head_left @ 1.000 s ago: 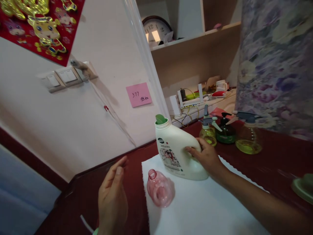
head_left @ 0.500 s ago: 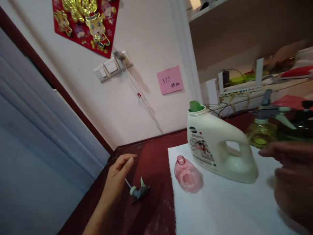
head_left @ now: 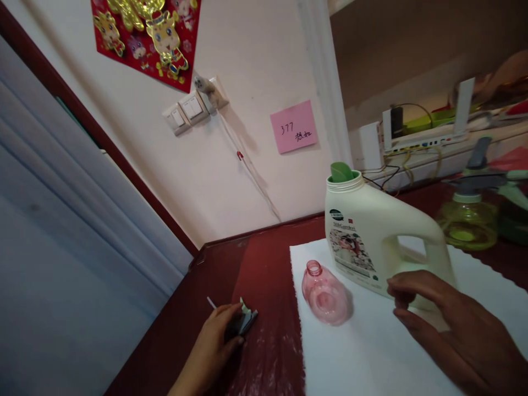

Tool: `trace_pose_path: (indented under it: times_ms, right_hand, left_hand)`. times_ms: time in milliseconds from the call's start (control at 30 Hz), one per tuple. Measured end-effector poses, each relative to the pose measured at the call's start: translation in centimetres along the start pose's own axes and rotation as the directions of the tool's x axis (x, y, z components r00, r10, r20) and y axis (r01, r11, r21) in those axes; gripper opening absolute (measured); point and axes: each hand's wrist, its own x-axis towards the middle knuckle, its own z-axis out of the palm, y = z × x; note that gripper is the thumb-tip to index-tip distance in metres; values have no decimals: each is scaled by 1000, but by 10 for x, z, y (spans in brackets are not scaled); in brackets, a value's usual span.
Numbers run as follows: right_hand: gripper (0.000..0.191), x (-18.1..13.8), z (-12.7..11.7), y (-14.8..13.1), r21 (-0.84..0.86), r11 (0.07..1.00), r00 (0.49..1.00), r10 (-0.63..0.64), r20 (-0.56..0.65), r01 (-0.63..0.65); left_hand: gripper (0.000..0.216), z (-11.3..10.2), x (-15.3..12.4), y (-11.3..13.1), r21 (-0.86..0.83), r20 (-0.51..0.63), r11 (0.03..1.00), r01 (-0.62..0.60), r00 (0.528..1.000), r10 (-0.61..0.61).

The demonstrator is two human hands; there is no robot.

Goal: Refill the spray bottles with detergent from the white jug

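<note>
My left hand [head_left: 218,333] is on the dark red table with its fingers around a grey and pale green trigger spray head [head_left: 246,316]. The thin white dip tube of the spray head sticks out past my knuckles. My right hand [head_left: 457,324] hovers over the white sheet, thumb and forefinger apart in a curve, in front of the jug's lower part. A pink see-through bottle [head_left: 328,300] without a top lies tilted on the sheet, between both hands. Behind it stands a large cream detergent jug [head_left: 379,231] with a green spout in its uncapped neck.
The white sheet [head_left: 330,363] covers the right part of the table [head_left: 268,275]. At the right stands a yellow-green spray bottle [head_left: 468,220]. A white router [head_left: 424,144] with cables sits on the shelf behind. A wall with a pink note [head_left: 293,127] closes off the back; a blue curtain [head_left: 74,247] hangs at left.
My left hand has come down and forward onto the spray head and closed around it. My right hand has moved left and lower, now in front of the jug. The view has shifted slightly.
</note>
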Motion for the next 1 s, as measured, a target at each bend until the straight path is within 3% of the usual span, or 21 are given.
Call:
trace_pose_path:
  times_ms: [167,333,433,533,600,667,733,800,867,1000]
  right_hand:
    - [20,0,7,-3,37,999,1000,-22,-17,22]
    - [21,0,10,-3,87,996,1000,6,19,-7]
    - [20,-1,11,-2,97,995,999,16,32,-19]
    - [21,-1,11,-3,112,994,999,10,45,-15]
    - [21,0,12,-3,116,993,999,7,51,-13]
    - [20,0,13,-4,98,995,999,11,47,-15]
    - [19,1,13,-5,80,997,999,1,45,-5]
    - [19,1,13,-6,80,997,999,-9,53,4]
    - [19,2,12,-7,82,997,998,-13,56,8]
    - [18,7,9,-9,29,999,998,-35,50,33]
  left_hand:
    - [49,1,4,-4,104,-3,994,-32,999,32]
    - [45,-8,7,-6,125,-116,992,-19,993,33]
    - [51,-21,10,8,25,-226,1000,3,974,3]
    - [56,-37,17,39,-248,-346,969,-25,936,-65]
    - [58,-48,23,68,-504,-410,859,-91,900,-145]
    - [61,-58,30,99,-715,-466,668,-207,853,-234]
    - [55,-64,36,130,-804,-465,513,-299,855,-229]
    - [36,-67,40,155,-842,-473,381,-382,862,-183]
    - [23,-66,43,175,-857,-475,311,-411,864,-167]
    - [19,-58,54,194,-902,-391,254,-348,909,-143]
